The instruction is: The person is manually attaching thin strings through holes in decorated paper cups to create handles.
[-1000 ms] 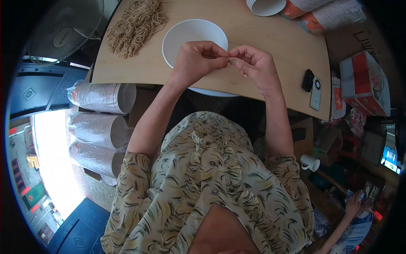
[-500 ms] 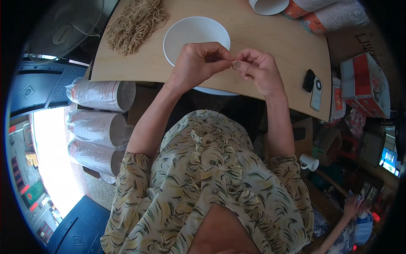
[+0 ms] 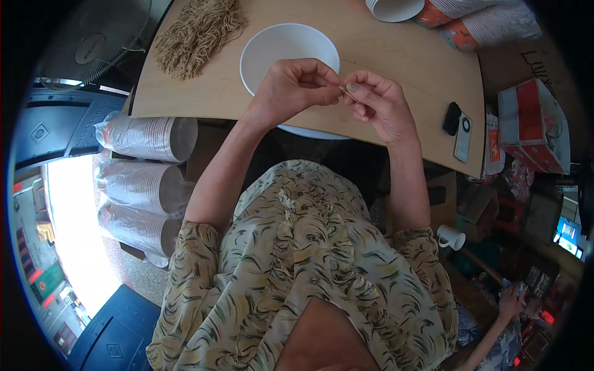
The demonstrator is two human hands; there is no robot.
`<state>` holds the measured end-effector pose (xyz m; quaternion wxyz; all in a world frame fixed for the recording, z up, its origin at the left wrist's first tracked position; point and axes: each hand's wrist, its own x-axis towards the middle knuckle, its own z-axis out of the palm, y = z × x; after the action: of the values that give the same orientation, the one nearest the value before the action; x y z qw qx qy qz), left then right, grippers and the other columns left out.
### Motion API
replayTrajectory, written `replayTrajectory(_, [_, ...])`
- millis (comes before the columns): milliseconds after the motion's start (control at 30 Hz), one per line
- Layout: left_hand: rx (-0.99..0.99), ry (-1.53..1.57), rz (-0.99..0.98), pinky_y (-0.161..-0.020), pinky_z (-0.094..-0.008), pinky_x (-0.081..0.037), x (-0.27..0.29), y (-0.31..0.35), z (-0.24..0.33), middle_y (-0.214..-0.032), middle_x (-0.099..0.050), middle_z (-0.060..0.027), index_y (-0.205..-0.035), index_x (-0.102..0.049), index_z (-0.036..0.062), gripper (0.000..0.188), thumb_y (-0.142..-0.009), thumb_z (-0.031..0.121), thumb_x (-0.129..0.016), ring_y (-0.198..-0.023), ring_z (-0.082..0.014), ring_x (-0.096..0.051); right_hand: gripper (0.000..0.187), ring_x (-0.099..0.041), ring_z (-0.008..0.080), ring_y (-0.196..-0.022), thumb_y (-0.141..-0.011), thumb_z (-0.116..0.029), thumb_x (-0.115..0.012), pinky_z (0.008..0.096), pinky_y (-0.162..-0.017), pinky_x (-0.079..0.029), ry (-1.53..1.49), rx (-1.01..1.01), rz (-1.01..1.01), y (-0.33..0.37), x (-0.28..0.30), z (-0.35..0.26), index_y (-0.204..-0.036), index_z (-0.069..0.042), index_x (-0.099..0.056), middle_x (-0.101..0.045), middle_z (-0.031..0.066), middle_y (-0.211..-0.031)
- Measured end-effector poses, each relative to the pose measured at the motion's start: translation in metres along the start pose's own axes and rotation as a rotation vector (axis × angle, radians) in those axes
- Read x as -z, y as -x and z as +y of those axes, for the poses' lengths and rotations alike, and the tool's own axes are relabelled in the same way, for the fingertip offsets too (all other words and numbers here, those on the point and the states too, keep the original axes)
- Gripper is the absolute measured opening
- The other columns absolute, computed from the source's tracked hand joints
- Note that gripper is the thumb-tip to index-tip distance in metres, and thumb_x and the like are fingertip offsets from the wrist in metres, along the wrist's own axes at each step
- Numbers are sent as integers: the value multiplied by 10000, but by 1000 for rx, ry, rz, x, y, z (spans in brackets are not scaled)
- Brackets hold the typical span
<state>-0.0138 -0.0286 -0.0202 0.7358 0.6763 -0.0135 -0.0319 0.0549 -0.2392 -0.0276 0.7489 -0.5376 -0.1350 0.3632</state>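
My left hand and my right hand meet fingertip to fingertip over the table's near part. Both are closed in a pinch. Between them shows a tiny tan strand, mostly hidden by the fingers; its kind is too small to tell. Just behind my left hand stands a wide white bowl, its inside partly covered by that hand. Farther left on the table lies a heap of tangled tan strands, string-like in look.
The wooden table holds stacked paper cups at far right. A phone and a small black object lie near its right edge. Wrapped cup stacks stand at left. Another person's hand shows at lower right.
My right thumb and fingers have shifted slightly, and a bit more of the tan strand shows between my fingertips. At lower right the other person's hand has moved a little.
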Motion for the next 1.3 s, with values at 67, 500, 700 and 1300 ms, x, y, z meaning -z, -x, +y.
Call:
replayTrajectory(67, [11, 6, -14, -783, -256, -595, 2, 0, 0, -867, -745, -78, -970, -711, -37, 139, -848, 9, -760, -828, -122, -721, 135, -520, 46, -590, -958, -84, -676, 194, -512, -401, 17, 9, 1, 0, -3, -2, -1053, 12, -675, -683, 73, -822])
replayTrajectory(500, [-91, -60, -16, -756, -234, -578, 4, 0, -9, -850, -742, -44, -903, -712, -10, 62, -855, -21, -749, -819, -83, -699, 121, -529, 62, -595, -957, -93, -673, 202, -516, -409, 73, 19, 38, 0, -7, 8, -1006, 16, -654, -667, 71, -804])
replayTrajectory(700, [-68, 7, -38, -770, -242, -589, 6, 0, -6, -863, -739, -48, -897, -695, -9, 70, -861, -21, -754, -838, -100, -709, 164, -533, 66, -571, -976, -146, -662, 207, -507, -418, -89, 14, 56, 3, -8, 4, -1041, 4, -647, -665, 68, -810])
replayTrajectory(1300, [25, 36, -56, -852, -257, -582, 5, 1, 4, -950, -745, -106, -1110, -696, -50, 262, -864, 18, -756, -915, -143, -721, 139, -530, 70, -562, -974, -123, -664, 215, -487, -409, -9, 4, 80, 0, -7, 5, -992, 15, -662, -657, 60, -779])
